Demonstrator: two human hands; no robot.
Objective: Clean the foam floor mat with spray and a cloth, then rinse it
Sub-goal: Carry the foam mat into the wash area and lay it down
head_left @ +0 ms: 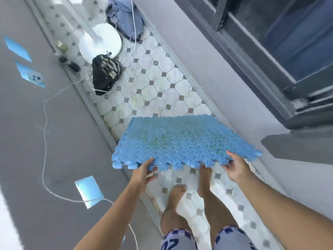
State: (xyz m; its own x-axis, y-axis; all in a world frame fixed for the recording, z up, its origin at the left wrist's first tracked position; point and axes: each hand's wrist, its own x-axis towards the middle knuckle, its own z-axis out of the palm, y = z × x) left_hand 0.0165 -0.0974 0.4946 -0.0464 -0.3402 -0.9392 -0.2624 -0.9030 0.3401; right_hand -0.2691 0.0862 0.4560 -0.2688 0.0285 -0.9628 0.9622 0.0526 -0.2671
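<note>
Our left hand (146, 170) and right hand (235, 168) grip the near edge of the dirty foam mat (176, 139), so spraying, wiping and rinsing likely remain.

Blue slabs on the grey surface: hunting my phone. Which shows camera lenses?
The middle slab, with lens rings on it; the far slab and near slab look plain.

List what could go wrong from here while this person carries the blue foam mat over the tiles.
1. The left hand and right hand grip only the near edge of the foam mat, so the unsupported far side may droop or a jigsaw tooth may tear.
2. The mat hides part of the tiled floor; the bare feet could catch the black bag or white cable.
3. Dark specks on the mat may drop onto the tiles.
</note>
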